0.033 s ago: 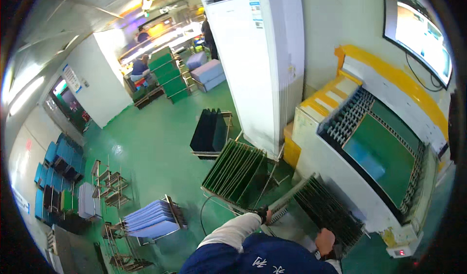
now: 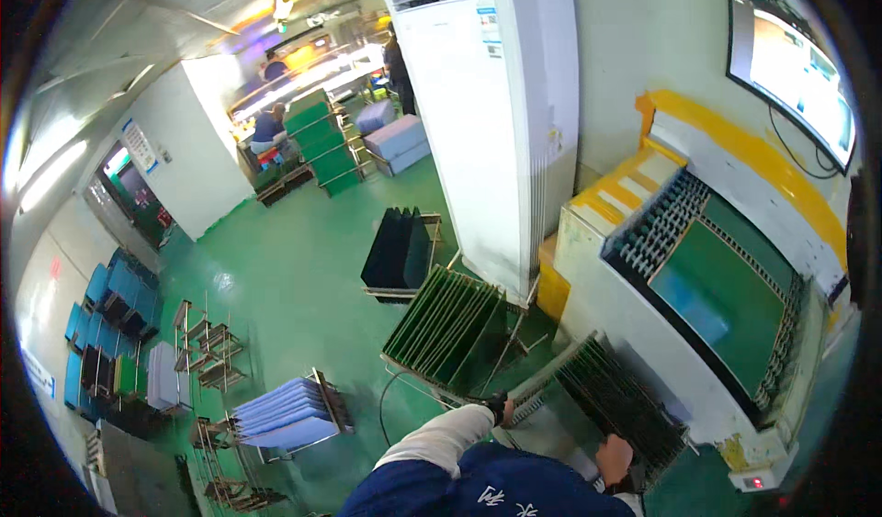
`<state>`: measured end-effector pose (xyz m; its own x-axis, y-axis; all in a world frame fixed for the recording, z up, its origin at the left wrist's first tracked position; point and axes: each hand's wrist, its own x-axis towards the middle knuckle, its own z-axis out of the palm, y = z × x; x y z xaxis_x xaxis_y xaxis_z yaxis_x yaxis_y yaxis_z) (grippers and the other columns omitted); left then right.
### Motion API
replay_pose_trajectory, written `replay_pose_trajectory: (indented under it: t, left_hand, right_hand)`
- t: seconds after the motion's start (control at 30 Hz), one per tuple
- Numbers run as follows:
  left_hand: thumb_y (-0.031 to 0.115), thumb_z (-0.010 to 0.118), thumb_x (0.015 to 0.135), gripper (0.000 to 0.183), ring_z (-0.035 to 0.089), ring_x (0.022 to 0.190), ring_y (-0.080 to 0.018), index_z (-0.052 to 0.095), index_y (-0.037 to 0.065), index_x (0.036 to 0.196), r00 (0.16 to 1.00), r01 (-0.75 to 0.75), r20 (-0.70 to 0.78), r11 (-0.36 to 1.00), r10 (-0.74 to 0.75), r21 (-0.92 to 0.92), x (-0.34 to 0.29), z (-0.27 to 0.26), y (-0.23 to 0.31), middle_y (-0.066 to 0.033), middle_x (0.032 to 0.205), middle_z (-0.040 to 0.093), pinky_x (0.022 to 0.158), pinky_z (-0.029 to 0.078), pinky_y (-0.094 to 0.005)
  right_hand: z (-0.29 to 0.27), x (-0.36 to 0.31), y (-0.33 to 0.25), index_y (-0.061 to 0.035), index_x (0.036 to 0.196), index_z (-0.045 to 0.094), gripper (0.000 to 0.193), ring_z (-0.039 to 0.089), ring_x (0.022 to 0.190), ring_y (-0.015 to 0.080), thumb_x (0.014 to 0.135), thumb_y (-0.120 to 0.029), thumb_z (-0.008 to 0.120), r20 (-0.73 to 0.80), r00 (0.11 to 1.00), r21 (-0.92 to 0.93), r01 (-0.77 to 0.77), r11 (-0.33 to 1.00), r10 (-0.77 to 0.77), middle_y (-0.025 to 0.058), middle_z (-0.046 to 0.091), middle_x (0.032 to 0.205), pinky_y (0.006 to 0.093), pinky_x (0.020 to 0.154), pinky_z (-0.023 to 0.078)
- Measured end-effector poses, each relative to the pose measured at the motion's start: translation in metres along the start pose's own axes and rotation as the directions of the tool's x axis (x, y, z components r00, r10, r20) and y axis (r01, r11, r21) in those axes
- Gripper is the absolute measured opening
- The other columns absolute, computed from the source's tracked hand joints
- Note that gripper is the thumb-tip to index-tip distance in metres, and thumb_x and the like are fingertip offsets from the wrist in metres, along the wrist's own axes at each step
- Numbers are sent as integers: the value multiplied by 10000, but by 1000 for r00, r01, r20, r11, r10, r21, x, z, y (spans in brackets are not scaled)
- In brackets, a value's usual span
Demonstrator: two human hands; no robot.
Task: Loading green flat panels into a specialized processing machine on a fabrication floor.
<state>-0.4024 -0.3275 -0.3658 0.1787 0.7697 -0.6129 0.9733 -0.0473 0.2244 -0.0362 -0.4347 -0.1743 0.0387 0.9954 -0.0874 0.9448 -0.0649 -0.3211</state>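
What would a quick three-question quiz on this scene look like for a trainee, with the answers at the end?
1. Multiple choice: which of these is the person's right hand nearest to?
a) the dark panels beside the machine
b) the pale blue panels
c) the doorway

2. True or false: the wall screen is lit.

3. Fill in the colour: the tall floor-standing unit with slats at its top is ____.

Key: 1. a; 2. true; 3. white.
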Motion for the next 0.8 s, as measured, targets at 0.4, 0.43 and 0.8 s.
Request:
replay_pose_trajectory:
  t: [0.4,0.43,0.8]
  left_hand:
    - [416,462,921,348,621,961,-252,679,170,1037,953,179,-184,939,-239,-292,38,32,9,-103,1104,665,859,461,-414]
    - [414,457,925,349,618,963,-248,677,172,1048,897,227,-285,905,-339,-361,46,53,-2,-102,1110,663,858,460,-411]
    - [346,496,926,273,589,825,-211,649,148,1035,993,97,-42,979,-106,-181,27,34,4,-68,941,635,759,469,-371]
  right_hand:
    - [5,8,-4,-20,801,656,197,643,791,423,738,-207,663,-38,986,-93,-164,982,161,239,649,780,520,691,494]
    - [3,11,-11,-20,801,656,197,643,791,423,738,-207,663,-35,990,-87,-139,986,136,239,649,780,520,691,494]
    - [-28,-2,-27,-14,840,675,226,645,803,423,738,-214,696,22,985,-61,-172,983,174,238,655,791,514,701,506]
